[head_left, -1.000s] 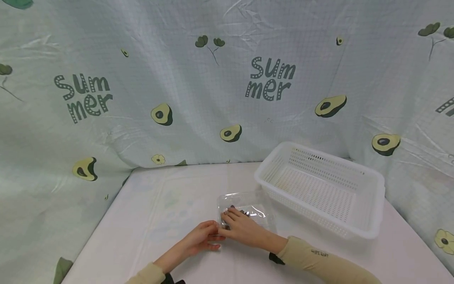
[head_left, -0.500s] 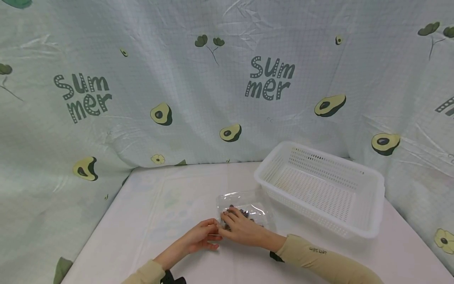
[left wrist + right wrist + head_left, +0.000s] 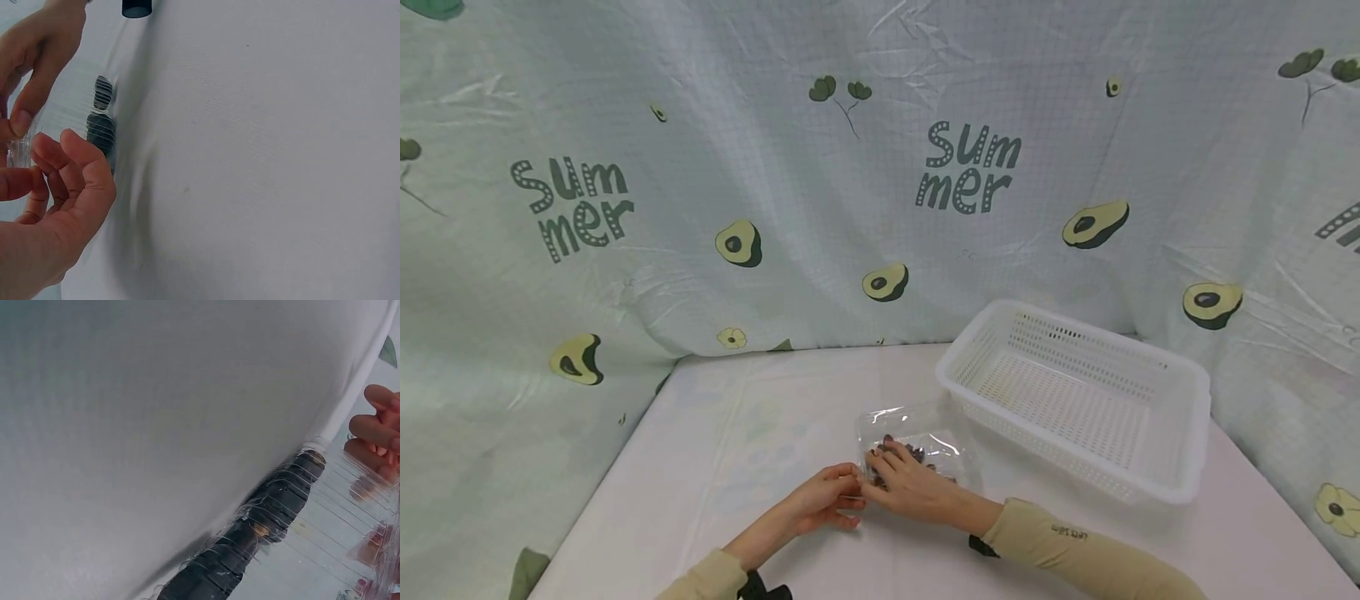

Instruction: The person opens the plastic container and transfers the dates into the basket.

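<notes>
Two bare hands meet at a clear, rectangular plastic box (image 3: pixel 953 443), lower centre of the head view, on a white-covered table (image 3: pixel 760 408). Right hand (image 3: pixel 912 485) reaches over the box, fingers close together, masking part of the small dark pieces (image 3: pixel 917 452) inside; can't make out what they are. Its thumb meets the left hand (image 3: pixel 829 502) at the box's near left corner; contact unclear. Left hand: fingers curled, thumb and a fingertip together, lower left of the left wrist view. Can't tell if plastic is pinched between them; same for the right, cropped upper left there. Right wrist view: ribbed box wall, dark pieces behind it, fingers cut off at right edge. White perforated plastic basket (image 3: pixel 1045 446) sits right of the box. Black cylinder (image 3: pixel 136 7), top of left wrist view, cropped; can't identify it.
</notes>
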A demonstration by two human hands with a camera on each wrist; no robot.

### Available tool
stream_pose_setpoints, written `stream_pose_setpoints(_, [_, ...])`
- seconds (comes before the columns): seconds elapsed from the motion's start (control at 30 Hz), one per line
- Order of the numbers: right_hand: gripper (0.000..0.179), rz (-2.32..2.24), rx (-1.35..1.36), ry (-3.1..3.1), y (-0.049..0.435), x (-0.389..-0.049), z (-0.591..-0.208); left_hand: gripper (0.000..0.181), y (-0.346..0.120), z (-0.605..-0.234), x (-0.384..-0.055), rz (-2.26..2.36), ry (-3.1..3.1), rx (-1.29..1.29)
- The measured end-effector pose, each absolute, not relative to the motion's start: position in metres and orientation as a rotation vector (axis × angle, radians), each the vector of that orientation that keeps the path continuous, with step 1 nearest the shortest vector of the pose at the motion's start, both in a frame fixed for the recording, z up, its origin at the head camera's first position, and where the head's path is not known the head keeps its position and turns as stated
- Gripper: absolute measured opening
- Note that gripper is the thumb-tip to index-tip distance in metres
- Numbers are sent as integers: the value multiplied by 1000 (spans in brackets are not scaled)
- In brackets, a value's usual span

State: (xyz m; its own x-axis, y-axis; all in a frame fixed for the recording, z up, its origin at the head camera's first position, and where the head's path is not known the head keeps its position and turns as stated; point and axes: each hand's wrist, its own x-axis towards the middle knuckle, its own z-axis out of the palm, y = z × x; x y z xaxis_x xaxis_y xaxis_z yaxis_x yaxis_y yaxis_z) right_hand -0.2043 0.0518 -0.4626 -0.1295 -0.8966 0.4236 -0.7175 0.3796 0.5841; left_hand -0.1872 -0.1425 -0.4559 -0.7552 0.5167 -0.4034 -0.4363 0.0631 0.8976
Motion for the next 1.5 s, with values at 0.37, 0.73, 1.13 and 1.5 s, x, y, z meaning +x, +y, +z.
stream_pose_setpoints(0.37, [21,-313,1318,-1909,50,-201,-463,15,-143,-459,-186,1777,1685,47])
stream_pose_setpoints(0.73, [25,-149,1305,-1915,54,-199,-464,16,-145,-451,-182,1821,1698,9])
stream_pose_setpoints(1.13, [26,-141,1307,-1987,58,-197,-463,11,-143,-453,-180,1856,1664,15])
stream_pose_setpoints(1.5, [40,-114,1313,-2078,77,-198,-463,11,-143,-460,-181,1883,1651,33])
